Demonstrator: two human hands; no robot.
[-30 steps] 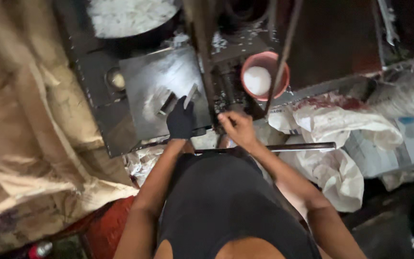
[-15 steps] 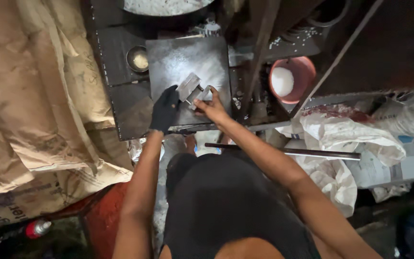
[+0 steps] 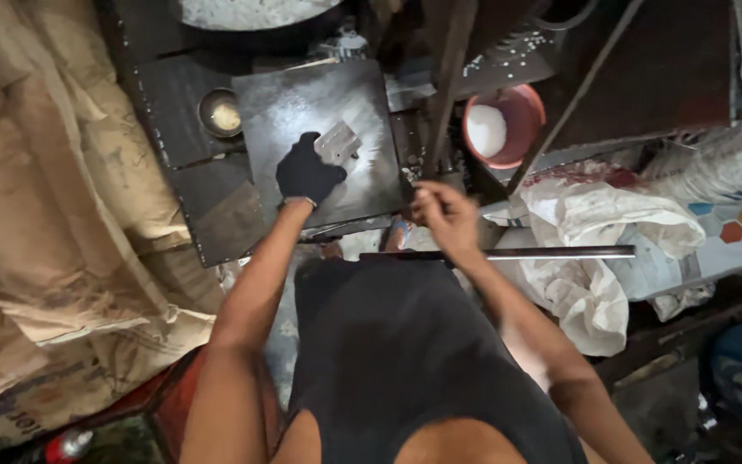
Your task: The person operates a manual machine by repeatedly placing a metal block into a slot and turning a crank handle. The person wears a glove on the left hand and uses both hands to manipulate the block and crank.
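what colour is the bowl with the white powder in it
Reddish pink; the bowl shows best in the head view, beyond the bare right hand.

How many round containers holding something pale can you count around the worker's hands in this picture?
3: a red bowl right of the dark plate, a small tin left of it, and a large pan at the top edge. Others may be hidden.

Bare room lies across the dark square metal plate (image 3: 302, 103) at upper centre; a slanted dark steel bar (image 3: 448, 77) walls its right edge, a small round brass cup (image 3: 220, 112) its left.
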